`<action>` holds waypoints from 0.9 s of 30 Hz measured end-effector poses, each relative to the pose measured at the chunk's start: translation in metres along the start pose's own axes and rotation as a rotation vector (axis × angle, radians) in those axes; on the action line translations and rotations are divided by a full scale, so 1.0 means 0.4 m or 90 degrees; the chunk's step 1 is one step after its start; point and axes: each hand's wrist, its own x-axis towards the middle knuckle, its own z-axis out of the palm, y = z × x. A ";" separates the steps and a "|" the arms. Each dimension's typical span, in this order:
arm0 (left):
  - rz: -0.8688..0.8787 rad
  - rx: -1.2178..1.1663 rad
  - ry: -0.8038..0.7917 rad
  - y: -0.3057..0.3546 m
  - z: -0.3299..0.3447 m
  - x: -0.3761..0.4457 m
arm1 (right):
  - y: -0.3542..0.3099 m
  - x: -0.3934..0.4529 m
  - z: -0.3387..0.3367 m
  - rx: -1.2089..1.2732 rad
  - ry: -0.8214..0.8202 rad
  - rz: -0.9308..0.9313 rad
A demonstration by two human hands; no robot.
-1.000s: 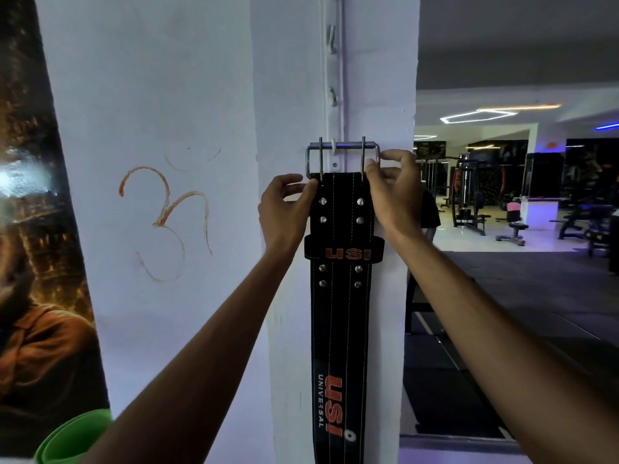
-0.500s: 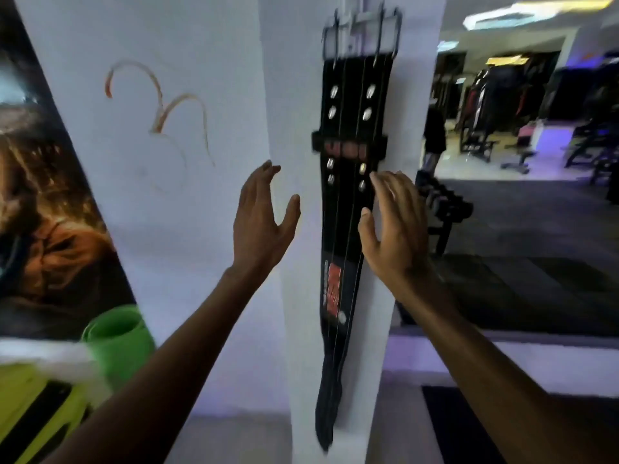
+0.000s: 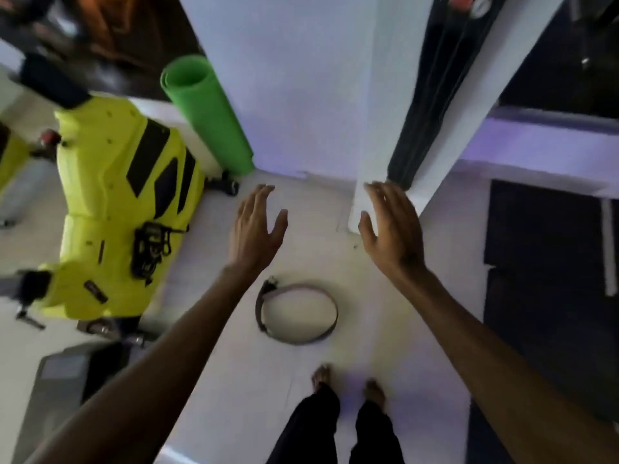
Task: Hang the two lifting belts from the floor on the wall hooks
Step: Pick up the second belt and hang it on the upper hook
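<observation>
A black lifting belt [image 3: 432,78] hangs down the white pillar [image 3: 378,112]; only its lower length shows, and its buckle and the hook are above the frame. A second belt [image 3: 330,324], grey-brown and curled into a ring with its buckle at the left, lies on the pale floor just ahead of my bare feet. My left hand [image 3: 256,231] hovers open above and left of that ring. My right hand [image 3: 393,229] is open too, in front of the pillar's foot. Neither hand touches a belt.
A rolled green mat [image 3: 207,112] leans against the wall at the left. A yellow and black exercise machine [image 3: 124,209] fills the left side. Dark rubber flooring [image 3: 542,262] lies to the right beyond a low white ledge [image 3: 542,142].
Both hands let go of the hung black belt and dropped away from it. My view swung from the hook down to the floor, bringing the second belt into sight.
</observation>
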 end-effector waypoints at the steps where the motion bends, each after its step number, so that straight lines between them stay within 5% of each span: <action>1: -0.036 0.000 -0.025 -0.059 0.014 -0.043 | -0.028 -0.045 0.051 0.008 -0.045 0.009; 9: -0.272 -0.024 -0.126 -0.573 0.131 -0.235 | -0.235 -0.247 0.521 0.044 -0.395 0.108; 16: -0.352 -0.057 -0.210 -1.069 0.428 -0.284 | -0.309 -0.434 1.130 0.087 -0.590 0.325; 23: -0.414 -0.058 -0.250 -1.477 0.870 -0.401 | -0.202 -0.643 1.789 0.073 -0.676 0.489; 27: -0.439 -0.070 -0.262 -1.612 1.040 -0.494 | -0.134 -0.730 2.050 0.112 -0.606 0.602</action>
